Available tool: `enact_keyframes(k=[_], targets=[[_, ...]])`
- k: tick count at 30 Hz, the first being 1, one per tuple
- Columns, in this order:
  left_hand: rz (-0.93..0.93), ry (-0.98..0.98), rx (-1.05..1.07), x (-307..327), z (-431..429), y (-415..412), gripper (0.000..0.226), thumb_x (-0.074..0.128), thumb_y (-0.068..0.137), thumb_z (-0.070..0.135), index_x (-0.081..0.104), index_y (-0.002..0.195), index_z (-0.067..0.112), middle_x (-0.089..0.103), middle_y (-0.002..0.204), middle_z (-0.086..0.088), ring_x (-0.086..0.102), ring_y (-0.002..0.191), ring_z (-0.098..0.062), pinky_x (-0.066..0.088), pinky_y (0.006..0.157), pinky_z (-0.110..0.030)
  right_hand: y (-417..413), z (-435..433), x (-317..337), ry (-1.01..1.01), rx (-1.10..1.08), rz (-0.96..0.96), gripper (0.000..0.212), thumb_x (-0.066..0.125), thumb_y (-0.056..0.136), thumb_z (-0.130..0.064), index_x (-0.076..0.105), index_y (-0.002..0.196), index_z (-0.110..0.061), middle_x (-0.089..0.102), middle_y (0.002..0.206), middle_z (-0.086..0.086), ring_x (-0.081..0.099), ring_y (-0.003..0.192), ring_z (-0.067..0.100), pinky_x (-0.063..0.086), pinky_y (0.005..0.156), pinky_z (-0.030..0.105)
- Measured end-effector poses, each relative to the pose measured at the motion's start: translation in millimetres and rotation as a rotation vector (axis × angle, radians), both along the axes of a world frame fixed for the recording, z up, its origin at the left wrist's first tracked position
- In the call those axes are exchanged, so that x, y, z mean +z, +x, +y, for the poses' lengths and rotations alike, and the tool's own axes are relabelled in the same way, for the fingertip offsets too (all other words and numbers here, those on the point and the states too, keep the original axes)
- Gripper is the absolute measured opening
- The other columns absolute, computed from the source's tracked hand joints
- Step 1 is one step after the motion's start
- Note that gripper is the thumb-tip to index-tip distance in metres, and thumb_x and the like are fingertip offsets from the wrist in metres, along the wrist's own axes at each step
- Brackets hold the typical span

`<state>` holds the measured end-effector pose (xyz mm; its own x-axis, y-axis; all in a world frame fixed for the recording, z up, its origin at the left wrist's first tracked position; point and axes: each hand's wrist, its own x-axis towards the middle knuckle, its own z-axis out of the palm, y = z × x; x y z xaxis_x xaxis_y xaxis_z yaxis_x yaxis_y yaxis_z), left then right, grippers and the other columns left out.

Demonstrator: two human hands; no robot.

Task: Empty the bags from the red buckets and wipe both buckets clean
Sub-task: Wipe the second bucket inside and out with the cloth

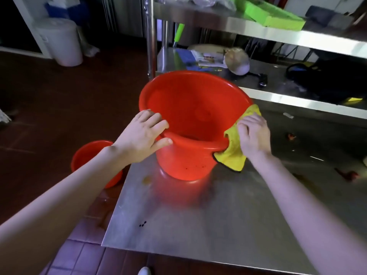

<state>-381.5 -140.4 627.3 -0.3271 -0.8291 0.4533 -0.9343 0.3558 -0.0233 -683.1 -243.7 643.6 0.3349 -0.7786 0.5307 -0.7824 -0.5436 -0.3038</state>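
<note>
A red bucket (190, 108) stands on the steel table (218, 225), tilted slightly toward me, with no bag inside. My left hand (143, 135) grips its near left rim, fingers hooked over the edge. My right hand (253, 133) presses a yellow cloth (234, 153) against the outside of the right rim. Dark specks dot the bucket's lower front wall. A second red bucket (89, 153) sits on the floor to the left of the table, partly hidden behind my left forearm.
Steel shelves rise behind the bucket; the lower shelf (278, 96) holds papers, a pan and a black bag (333, 80). A green box (272, 14) lies on the upper shelf. A white bin (63, 42) stands on the dark floor at far left. Small debris dots the table's right side.
</note>
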Motion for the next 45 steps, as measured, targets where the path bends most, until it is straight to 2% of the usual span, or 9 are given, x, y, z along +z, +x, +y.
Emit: enact_keyframes(k=[5,10,17,23,27,31,36,39,45], targets=[[0.086,0.025,0.082,6,11,-62,0.04,0.04,0.082,0.043,0.063,0.091,0.012,0.055,0.082,-0.003,0.054,0.079,-0.03,0.041,0.082,-0.046,78,73,-16,-0.169,-0.2,0.032,0.033,0.047,0.085,-0.021,0.058,0.054,-0.015,0.056,0.053,0.002,0.05,0.058,0.029,0.04,0.071,0.038],[0.106,0.209,-0.008,21,6,-27,0.06,0.032,0.088,0.064,0.066,0.103,0.016,0.06,0.092,0.005,0.055,0.093,-0.02,0.038,0.094,-0.038,42,54,-8,-0.143,0.091,0.095,0.037,0.042,0.088,-0.026,0.06,0.059,-0.012,0.057,0.056,-0.001,0.052,0.058,0.024,0.042,0.064,0.035],[0.037,0.159,-0.056,14,9,14,0.057,0.038,0.09,0.065,0.062,0.109,0.016,0.055,0.099,0.005,0.055,0.102,-0.018,0.028,0.114,-0.05,-28,-10,13,0.089,0.247,0.143,0.035,0.042,0.092,-0.016,0.071,0.082,0.001,0.072,0.093,0.008,0.06,0.109,0.029,0.037,0.103,0.033],[0.007,-0.037,0.059,5,16,-34,0.059,0.036,0.085,0.07,0.063,0.085,0.018,0.055,0.078,0.005,0.057,0.075,-0.022,0.045,0.08,-0.043,23,38,-7,-0.145,-0.028,-0.074,0.031,0.04,0.08,-0.016,0.049,0.051,-0.012,0.052,0.054,0.005,0.049,0.058,0.03,0.046,0.077,0.04],[0.05,-0.043,0.073,3,17,-59,0.053,0.04,0.086,0.066,0.062,0.08,0.017,0.051,0.072,0.007,0.052,0.068,-0.02,0.047,0.073,-0.04,65,76,-21,-0.175,-0.05,-0.049,0.027,0.049,0.081,-0.023,0.056,0.056,-0.017,0.051,0.055,-0.004,0.047,0.058,0.022,0.041,0.07,0.036],[0.141,-0.025,0.028,1,17,-53,0.056,0.038,0.087,0.069,0.062,0.082,0.019,0.051,0.074,0.009,0.05,0.07,-0.016,0.044,0.076,-0.038,28,47,-5,-0.158,0.24,0.078,0.027,0.046,0.082,-0.024,0.056,0.059,-0.015,0.052,0.056,-0.002,0.049,0.056,0.023,0.041,0.06,0.033],[0.161,-0.046,0.03,-4,17,-56,0.052,0.04,0.089,0.069,0.062,0.084,0.022,0.048,0.074,0.013,0.044,0.07,-0.012,0.04,0.079,-0.034,-25,-18,24,0.131,0.277,0.234,0.035,0.039,0.087,-0.018,0.063,0.068,-0.001,0.063,0.073,0.01,0.056,0.077,0.03,0.042,0.09,0.039],[0.139,-0.08,0.067,-4,17,-60,0.051,0.041,0.09,0.066,0.063,0.083,0.021,0.047,0.072,0.012,0.045,0.067,-0.015,0.041,0.075,-0.036,-20,-20,17,0.126,0.192,0.13,0.04,0.036,0.089,-0.017,0.061,0.064,0.001,0.061,0.069,0.011,0.053,0.074,0.029,0.04,0.099,0.042],[0.06,-0.017,0.179,7,24,-94,0.043,0.046,0.085,0.06,0.062,0.076,0.021,0.051,0.069,0.008,0.052,0.066,-0.021,0.04,0.066,-0.036,37,61,-21,-0.182,-0.031,-0.065,0.028,0.045,0.081,-0.019,0.049,0.054,-0.016,0.047,0.054,-0.003,0.042,0.059,0.023,0.037,0.075,0.033]])
